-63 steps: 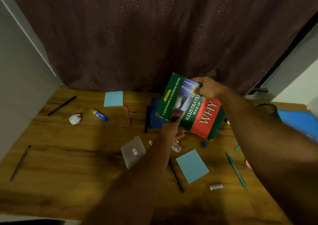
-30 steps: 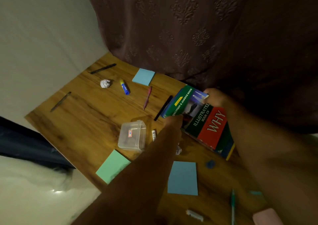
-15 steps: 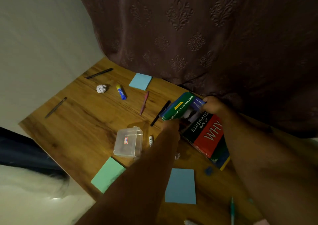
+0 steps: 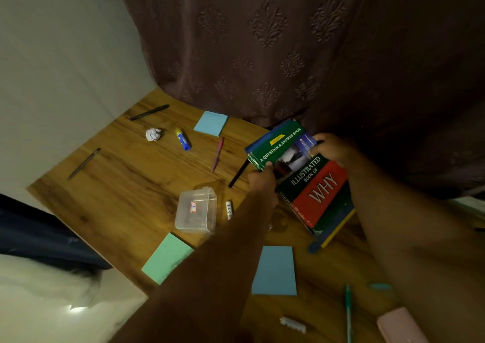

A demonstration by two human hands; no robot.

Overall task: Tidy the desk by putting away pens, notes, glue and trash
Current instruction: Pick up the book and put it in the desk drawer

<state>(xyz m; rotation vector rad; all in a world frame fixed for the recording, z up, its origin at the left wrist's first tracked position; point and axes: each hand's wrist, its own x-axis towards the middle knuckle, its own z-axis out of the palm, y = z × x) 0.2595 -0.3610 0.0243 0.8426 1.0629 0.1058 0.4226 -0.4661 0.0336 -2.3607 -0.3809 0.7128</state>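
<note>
Both hands hold a green and red book (image 4: pixel 312 182) over a second book at the back of the wooden desk (image 4: pixel 123 185). My left hand (image 4: pixel 262 180) grips its near-left edge; my right hand (image 4: pixel 332 149) grips its far edge. Scattered on the desk lie a blue glue stick (image 4: pixel 183 138), a crumpled paper ball (image 4: pixel 153 134), a pink pen (image 4: pixel 217 153), black pens (image 4: pixel 149 112) (image 4: pixel 238 173), a grey pen (image 4: pixel 84 163), a teal pen (image 4: pixel 348 313), and blue note pads (image 4: pixel 211 122) (image 4: pixel 275 270) plus a green pad (image 4: pixel 167 257).
A clear plastic box (image 4: pixel 196 210) stands mid-desk with a small white tube (image 4: pixel 229 209) beside it. A white eraser-like piece (image 4: pixel 293 324) and a pink item (image 4: pixel 399 325) lie near the front right. A dark curtain (image 4: pixel 262 41) hangs behind; a wall is at the left.
The view has swung left and tilted. Both hands have carried the book down and towards the curtain, onto the other book lying on the desk.
</note>
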